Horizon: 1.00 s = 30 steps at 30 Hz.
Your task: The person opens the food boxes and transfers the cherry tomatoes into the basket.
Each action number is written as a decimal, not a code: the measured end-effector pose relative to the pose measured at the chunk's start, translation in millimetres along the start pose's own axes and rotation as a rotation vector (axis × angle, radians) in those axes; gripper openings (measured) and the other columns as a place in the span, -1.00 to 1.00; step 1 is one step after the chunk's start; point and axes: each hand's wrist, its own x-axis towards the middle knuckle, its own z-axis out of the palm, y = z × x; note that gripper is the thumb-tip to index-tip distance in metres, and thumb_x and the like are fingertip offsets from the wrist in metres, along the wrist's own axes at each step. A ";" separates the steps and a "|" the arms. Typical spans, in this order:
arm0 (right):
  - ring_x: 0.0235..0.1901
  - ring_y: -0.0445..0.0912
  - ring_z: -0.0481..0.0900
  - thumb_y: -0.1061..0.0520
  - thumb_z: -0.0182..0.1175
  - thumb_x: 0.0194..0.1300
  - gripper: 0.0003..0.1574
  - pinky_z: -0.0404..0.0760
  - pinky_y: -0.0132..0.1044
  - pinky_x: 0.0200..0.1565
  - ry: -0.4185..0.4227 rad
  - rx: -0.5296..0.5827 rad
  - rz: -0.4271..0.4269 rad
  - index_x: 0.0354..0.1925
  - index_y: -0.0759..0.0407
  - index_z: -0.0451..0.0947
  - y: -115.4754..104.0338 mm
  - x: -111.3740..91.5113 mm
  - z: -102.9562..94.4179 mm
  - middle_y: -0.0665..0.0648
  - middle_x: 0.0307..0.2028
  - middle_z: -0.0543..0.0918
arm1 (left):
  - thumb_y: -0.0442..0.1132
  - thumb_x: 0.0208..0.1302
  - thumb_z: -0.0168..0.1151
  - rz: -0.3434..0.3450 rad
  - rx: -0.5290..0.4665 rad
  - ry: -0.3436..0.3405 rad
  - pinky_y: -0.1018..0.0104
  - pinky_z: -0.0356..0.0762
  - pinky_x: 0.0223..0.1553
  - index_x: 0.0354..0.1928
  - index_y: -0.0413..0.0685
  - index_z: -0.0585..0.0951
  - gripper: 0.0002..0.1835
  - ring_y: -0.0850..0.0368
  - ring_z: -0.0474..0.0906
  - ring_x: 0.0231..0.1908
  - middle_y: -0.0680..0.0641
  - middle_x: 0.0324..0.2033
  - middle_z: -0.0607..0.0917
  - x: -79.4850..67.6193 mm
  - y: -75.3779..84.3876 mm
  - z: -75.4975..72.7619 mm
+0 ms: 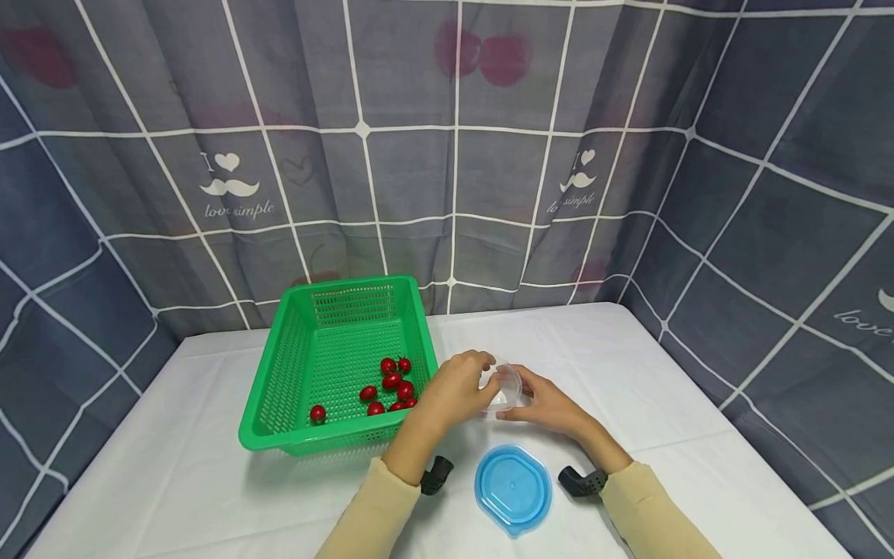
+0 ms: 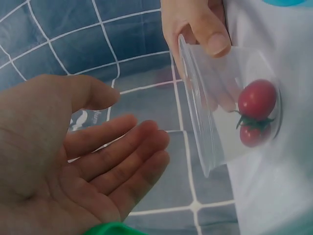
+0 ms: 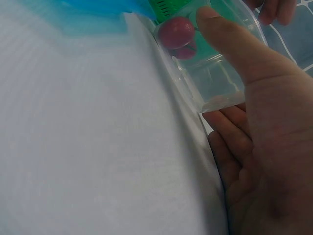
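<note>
My right hand grips a clear plastic container, its thumb on one side and fingers on the other. In the left wrist view a red cherry tomato with a green stalk lies at the container's bottom, a smaller red shape right against it. My left hand is at the container's mouth, fingers loosely spread and apart, nothing in them. Several more cherry tomatoes lie in the near right part of a green basket, left of my left hand.
A blue lid lies on the white tablecloth between my forearms, in front of the container. Grey checked curtains stand behind the table and along both sides. The basket's right wall is close to my left forearm.
</note>
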 end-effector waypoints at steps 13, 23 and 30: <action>0.38 0.22 0.47 -0.12 0.52 0.17 0.02 0.34 0.29 0.39 -0.022 0.003 -0.087 0.48 0.06 0.33 6.3 0.9 -0.9 0.15 0.38 0.52 | -0.33 0.33 0.27 0.021 0.018 -0.045 0.24 0.70 -0.09 0.05 -0.33 0.69 -0.70 0.03 0.73 -0.13 -0.18 -0.16 0.77 -3.6 8.2 25.5; 0.41 0.22 0.43 -0.13 0.50 0.21 0.01 0.36 0.27 0.38 -0.024 0.000 -0.092 0.50 0.04 0.31 3.6 1.6 -1.7 0.15 0.43 0.47 | -0.29 0.34 0.27 -0.002 0.097 -0.028 0.18 0.71 -0.15 0.02 -0.29 0.70 -0.72 -0.01 0.75 -0.15 -0.16 -0.16 0.79 -4.8 2.0 43.2; 0.38 0.21 0.46 -0.14 0.50 0.20 0.00 0.38 0.25 0.37 -0.022 -0.011 -0.082 0.50 0.00 0.33 4.0 1.9 -1.2 0.14 0.41 0.50 | -0.21 0.39 0.21 0.003 0.213 -0.011 0.12 0.69 -0.23 -0.05 -0.24 0.72 -0.74 -0.03 0.73 -0.24 -0.12 -0.30 0.78 -5.4 -0.3 47.9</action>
